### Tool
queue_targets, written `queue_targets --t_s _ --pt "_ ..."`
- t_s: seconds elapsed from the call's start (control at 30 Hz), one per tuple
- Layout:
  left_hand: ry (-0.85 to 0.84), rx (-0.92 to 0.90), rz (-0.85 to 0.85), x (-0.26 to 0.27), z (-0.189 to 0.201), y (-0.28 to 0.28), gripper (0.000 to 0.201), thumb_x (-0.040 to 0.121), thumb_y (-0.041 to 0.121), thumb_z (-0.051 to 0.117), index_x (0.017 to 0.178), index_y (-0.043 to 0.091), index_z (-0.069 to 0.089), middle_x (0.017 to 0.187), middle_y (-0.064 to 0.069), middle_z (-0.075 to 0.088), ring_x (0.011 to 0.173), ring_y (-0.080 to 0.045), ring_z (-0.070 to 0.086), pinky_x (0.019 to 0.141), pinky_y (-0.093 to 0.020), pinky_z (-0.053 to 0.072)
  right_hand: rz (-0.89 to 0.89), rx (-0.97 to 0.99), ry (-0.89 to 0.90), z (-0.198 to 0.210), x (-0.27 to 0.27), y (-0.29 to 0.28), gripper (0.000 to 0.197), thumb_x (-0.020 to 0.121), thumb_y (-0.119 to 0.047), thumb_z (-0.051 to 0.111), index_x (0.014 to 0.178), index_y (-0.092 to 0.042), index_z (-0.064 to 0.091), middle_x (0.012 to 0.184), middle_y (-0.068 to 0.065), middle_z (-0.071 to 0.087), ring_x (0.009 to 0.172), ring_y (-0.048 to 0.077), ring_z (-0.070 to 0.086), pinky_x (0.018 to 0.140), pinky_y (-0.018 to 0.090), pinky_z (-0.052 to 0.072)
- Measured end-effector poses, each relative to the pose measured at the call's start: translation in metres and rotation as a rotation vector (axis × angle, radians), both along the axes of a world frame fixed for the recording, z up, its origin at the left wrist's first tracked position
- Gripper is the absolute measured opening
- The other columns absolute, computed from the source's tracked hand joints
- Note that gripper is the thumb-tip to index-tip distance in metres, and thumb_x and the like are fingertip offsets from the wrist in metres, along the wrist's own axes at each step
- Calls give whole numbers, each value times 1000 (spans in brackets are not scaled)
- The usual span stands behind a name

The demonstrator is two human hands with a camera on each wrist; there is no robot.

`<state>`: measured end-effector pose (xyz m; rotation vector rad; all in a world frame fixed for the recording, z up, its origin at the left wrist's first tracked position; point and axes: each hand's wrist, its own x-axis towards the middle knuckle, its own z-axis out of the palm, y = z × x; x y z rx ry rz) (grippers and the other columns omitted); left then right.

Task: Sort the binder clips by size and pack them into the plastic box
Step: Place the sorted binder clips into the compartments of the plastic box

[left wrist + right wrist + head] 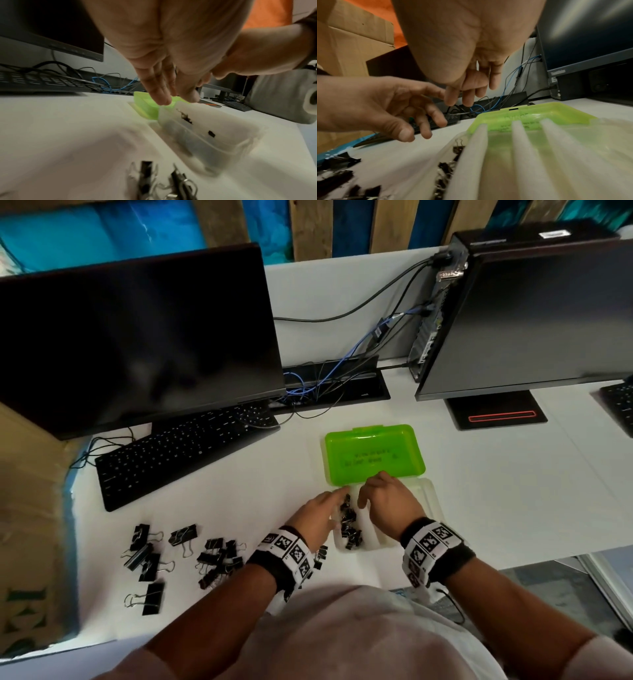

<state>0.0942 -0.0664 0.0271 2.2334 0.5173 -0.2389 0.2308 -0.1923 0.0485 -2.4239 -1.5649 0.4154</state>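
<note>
The plastic box lies open near the table's front: a green lid (373,453) folded back and a translucent base (428,501) with dividers (474,155). Several small black binder clips (349,522) fill its leftmost compartment. My left hand (337,494) hovers over that compartment with loosely spread fingers and holds nothing. My right hand (366,491) hangs over the base beside it, fingers relaxed and pointing down, also with nothing in it. Medium clips (219,559) and large clips (147,556) lie in separate heaps on the table to the left.
A black keyboard (185,450) and a monitor (137,344) stand behind the clip heaps. A second monitor (534,320) stands at the back right. Between them is a cable tray (335,385). A cardboard box (30,508) borders the table's left edge.
</note>
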Motion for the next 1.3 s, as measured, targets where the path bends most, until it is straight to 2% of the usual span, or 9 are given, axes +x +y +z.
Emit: queue_targets --t_s 0.1,0.27,0.43,0.57,0.7,0.8,1.03,1.2,1.3 --pt "69 13 43 -31 -2 20 76 81 -11 53 136 37 33 129 2 49 96 -12 54 93 -31 50 118 -48 170 9 -21 6 32 72 4 51 89 -16 68 94 4 65 88 26 59 77 40 53" --pt "293 142 -73 -79 6 31 98 67 12 81 145 26 22 135 0 40 119 -20 48 98 -29 43 377 -287 229 -6 -72 24 39 86 -12 52 125 -17 48 123 6 44 91 35 62 77 40 51" --pt "443 200 -94 -90 -10 11 122 55 26 89 147 13 11 143 -7 29 131 -26 36 109 -39 35 302 -435 236 -34 -97 42 86 72 -46 73 138 -13 27 132 11 35 102 40 60 85 46 51" --pt "418 258 -64 -88 -22 3 106 56 27 88 140 10 24 135 -7 33 122 -30 40 102 -41 41 291 -439 250 -49 -107 45 90 68 -49 74 135 -11 29 127 12 36 97 40 61 82 48 52" --pt "366 235 11 -90 -32 6 75 71 27 78 133 12 37 136 -6 34 122 -29 39 101 -40 39 246 -390 184 -59 -113 42 52 85 -30 61 125 -7 37 124 14 38 88 40 63 69 46 50" --pt "289 195 47 -93 -37 9 66 73 26 76 129 13 45 134 -5 37 119 -26 40 104 -37 37 250 -374 149 -61 -113 43 43 90 -27 54 125 -7 38 122 16 41 87 41 63 70 47 52" --pt "203 229 34 -92 -42 10 64 74 16 71 129 13 38 130 -4 42 116 -25 41 99 -31 36 68 -376 294 -57 -105 55 53 75 -23 73 116 -5 44 116 15 45 93 40 59 79 43 48" --pt "262 246 -13 -86 -46 9 90 60 38 84 131 13 35 135 -3 32 122 -26 30 105 -33 32 13 -361 336 -59 -102 61 46 79 -21 68 117 -6 47 117 16 45 96 40 59 81 40 47" --pt "253 259 15 -83 -48 9 88 61 44 82 130 14 37 134 -3 32 121 -25 30 105 -33 34 -18 -333 348 -59 -99 63 41 79 -19 66 114 -6 50 114 18 48 97 39 58 80 40 47"
